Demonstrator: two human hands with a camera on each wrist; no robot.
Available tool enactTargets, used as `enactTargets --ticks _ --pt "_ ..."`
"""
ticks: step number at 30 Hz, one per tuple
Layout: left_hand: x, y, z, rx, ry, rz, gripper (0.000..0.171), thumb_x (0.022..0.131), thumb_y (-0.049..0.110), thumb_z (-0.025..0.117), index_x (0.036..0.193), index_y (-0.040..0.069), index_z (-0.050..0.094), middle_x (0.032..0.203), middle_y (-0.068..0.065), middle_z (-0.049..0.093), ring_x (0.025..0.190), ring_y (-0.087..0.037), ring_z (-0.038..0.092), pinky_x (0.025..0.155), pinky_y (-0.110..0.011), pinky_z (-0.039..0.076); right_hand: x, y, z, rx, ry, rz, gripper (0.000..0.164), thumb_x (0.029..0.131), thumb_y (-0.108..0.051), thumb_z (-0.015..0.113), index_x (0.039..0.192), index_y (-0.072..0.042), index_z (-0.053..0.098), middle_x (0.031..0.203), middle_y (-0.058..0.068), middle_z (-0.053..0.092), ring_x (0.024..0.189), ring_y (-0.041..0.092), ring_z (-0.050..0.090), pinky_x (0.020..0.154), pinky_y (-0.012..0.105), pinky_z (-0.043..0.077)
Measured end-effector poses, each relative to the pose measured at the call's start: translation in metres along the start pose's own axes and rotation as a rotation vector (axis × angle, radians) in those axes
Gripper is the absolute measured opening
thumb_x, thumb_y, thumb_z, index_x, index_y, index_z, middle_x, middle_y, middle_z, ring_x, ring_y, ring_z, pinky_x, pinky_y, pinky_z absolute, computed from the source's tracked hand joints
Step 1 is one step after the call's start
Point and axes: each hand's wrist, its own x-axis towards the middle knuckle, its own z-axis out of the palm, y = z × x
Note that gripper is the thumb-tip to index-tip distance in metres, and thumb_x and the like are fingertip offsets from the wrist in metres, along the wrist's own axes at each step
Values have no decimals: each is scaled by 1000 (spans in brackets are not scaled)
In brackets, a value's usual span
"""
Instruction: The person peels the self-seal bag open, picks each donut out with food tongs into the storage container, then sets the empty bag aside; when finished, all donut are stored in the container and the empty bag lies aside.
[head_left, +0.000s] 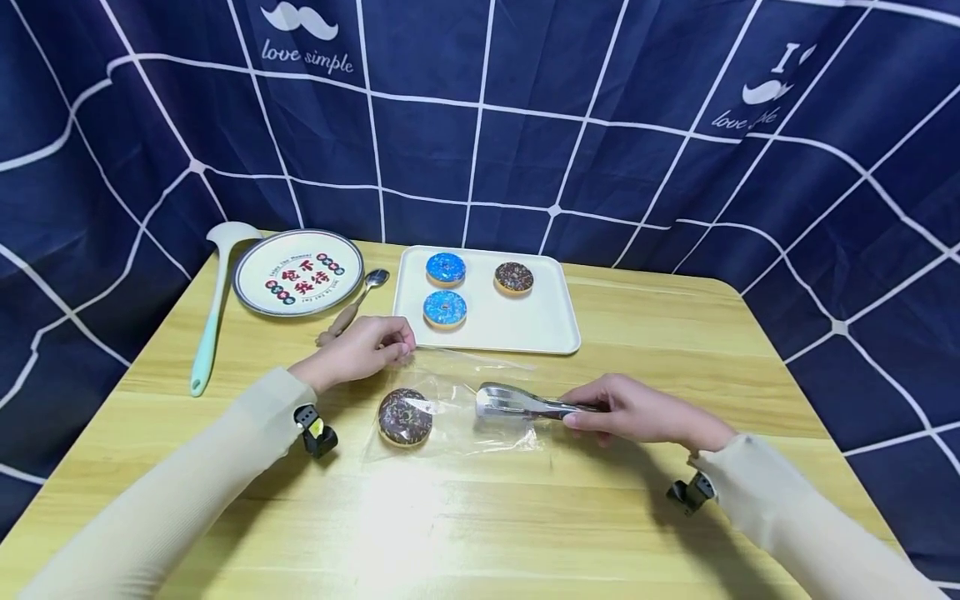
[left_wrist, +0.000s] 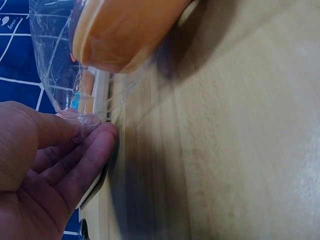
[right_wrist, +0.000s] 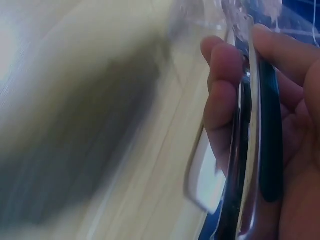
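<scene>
A clear plastic bag (head_left: 457, 433) hangs or lies low over the table, a chocolate doughnut with sprinkles (head_left: 405, 417) inside its left end. My left hand (head_left: 363, 348) pinches the bag's far edge between thumb and fingers; in the left wrist view the doughnut's tan underside (left_wrist: 125, 40) shows through the film (left_wrist: 50, 45). From the right, my right hand (head_left: 630, 408) grips metal tongs (head_left: 513, 403) by their dark handles (right_wrist: 270, 140). The tongs' flat heads reach into the bag's right part, apart from the doughnut, and look close together.
Behind the bag a white tray (head_left: 525, 329) bears two blue doughnuts (head_left: 446, 309) and a chocolate one (head_left: 513, 278). At the back left are a printed plate (head_left: 300, 237), a spoon (head_left: 367, 287) and a ladle (head_left: 213, 317) with a mint handle. A dark blue curtain (head_left: 525, 158) encloses the table.
</scene>
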Motion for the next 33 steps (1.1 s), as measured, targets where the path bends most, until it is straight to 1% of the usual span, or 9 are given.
enactTargets --ticks 5,7,10,13,17,20,22,27,33 --pt "1 0 1 -7 -1 10 8 101 -1 61 98 2 67 89 -10 75 78 -12 64 75 -24 53 17 -10 8 -91 7 -46 30 104 -26 66 127 -8 73 87 7 72 60 -1 47 56 20 43" --pt "1 0 1 -9 1 15 8 101 -1 61 98 2 67 89 -11 75 78 -13 65 76 -25 54 25 -13 11 -110 -2 -57 31 104 -28 65 128 -9 73 86 7 73 60 2 49 58 20 44" --pt "2 0 2 -19 2 17 8 101 -2 61 98 1 67 89 -12 75 79 -14 68 76 -25 56 35 -18 16 -99 -38 -49 27 106 -29 62 123 -10 73 81 9 70 58 13 58 57 22 46" --pt "2 -1 2 -19 -2 16 9 101 -2 60 98 1 67 89 -12 75 80 -15 69 76 -26 57 43 -21 21 -74 -71 -39 24 107 -29 60 114 -10 72 75 11 65 58 21 62 55 22 45" --pt "3 -2 2 -16 -3 13 10 101 -3 59 98 1 67 88 -11 75 78 -15 68 74 -25 56 53 -24 26 -10 -110 -44 24 109 -26 57 102 -5 69 69 6 59 56 16 56 53 21 44" --pt "3 -3 2 -17 -5 14 10 101 -3 58 97 1 67 88 -11 74 78 -14 67 74 -25 56 59 -27 29 45 -147 -28 26 109 -24 56 101 -3 68 70 2 59 56 13 55 52 24 47" --pt "3 -3 2 -11 -6 16 10 101 -3 59 97 1 67 87 -10 74 78 -13 67 74 -25 56 62 -29 30 54 -163 -11 26 109 -25 56 102 -5 69 74 3 62 56 11 57 51 25 49" --pt "4 -2 1 21 -6 17 9 102 0 60 98 3 68 86 -7 73 76 -11 64 74 -24 53 68 -32 31 55 -183 -27 26 109 -23 55 99 -3 68 83 19 68 53 9 57 50 26 50" --pt "4 -2 0 31 -5 23 8 101 0 61 98 2 68 88 -8 73 76 -11 61 76 -25 52 70 -30 33 79 -167 -26 27 108 -23 57 96 0 66 86 21 71 51 7 58 49 32 54"
